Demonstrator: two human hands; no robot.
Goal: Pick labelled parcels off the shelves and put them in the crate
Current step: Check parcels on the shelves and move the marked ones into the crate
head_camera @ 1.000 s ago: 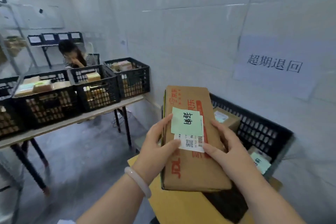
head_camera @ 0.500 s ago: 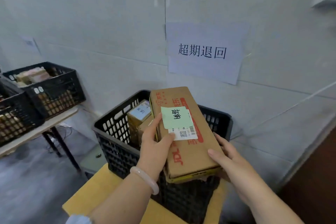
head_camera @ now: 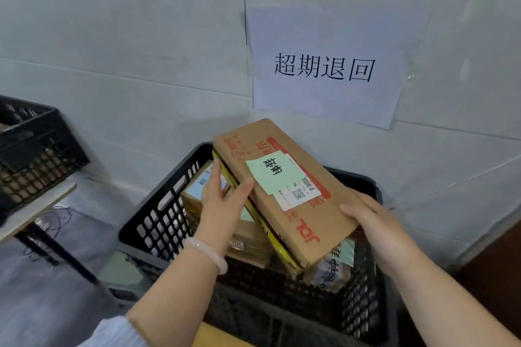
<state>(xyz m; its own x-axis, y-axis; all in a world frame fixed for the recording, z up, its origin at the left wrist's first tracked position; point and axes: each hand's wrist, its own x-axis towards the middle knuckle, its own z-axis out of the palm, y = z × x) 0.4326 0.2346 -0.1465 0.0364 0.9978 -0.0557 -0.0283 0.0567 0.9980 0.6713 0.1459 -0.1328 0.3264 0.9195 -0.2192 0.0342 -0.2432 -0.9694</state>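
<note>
A long brown cardboard parcel (head_camera: 318, 222) with red print, a green note and a white barcode label is held tilted over the black plastic crate (head_camera: 158, 222). My left hand (head_camera: 222, 200) grips its left edge, thumb on top beside the green note and fingers along the side. My right hand (head_camera: 375, 220) holds its lower right corner, thumb on top. Several other labelled parcels (head_camera: 248, 239) lie inside the crate under it.
A paper sign (head_camera: 324, 65) with black characters hangs on the white tiled wall behind the crate. A second black crate (head_camera: 36, 155) stands on a table at the left. The crate rests on a yellow surface (head_camera: 214, 335). Dark brown furniture (head_camera: 496, 276) stands at the right.
The view has closed in on the crate. Both hands have brought the parcel lower over the crate and turned it so that it lies slanted across the opening.
</note>
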